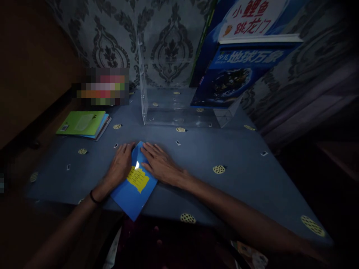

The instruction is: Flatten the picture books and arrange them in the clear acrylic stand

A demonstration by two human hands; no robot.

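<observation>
A blue book [123, 200] with a yellow text patch [138, 179] on its cover lies aslant near the table's front edge. Along its left edge rests my left hand [121, 162], fingers stretched forward and close together, with a dark band on the wrist. My right hand [159, 162] lies flat over the upper right edge of the book, its fingers reaching across the cover and its thumb apart. Neither hand is visibly wrapped round the book. A small bright glare shows on the cover between the hands.
Behind the book stands a clear acrylic rack [179, 118], with a dark blue book [227, 80] and a taller blue book [249, 18] at its right. A green book [84, 123] tops a small stack at left. A patterned cloth [244, 194] covers the table.
</observation>
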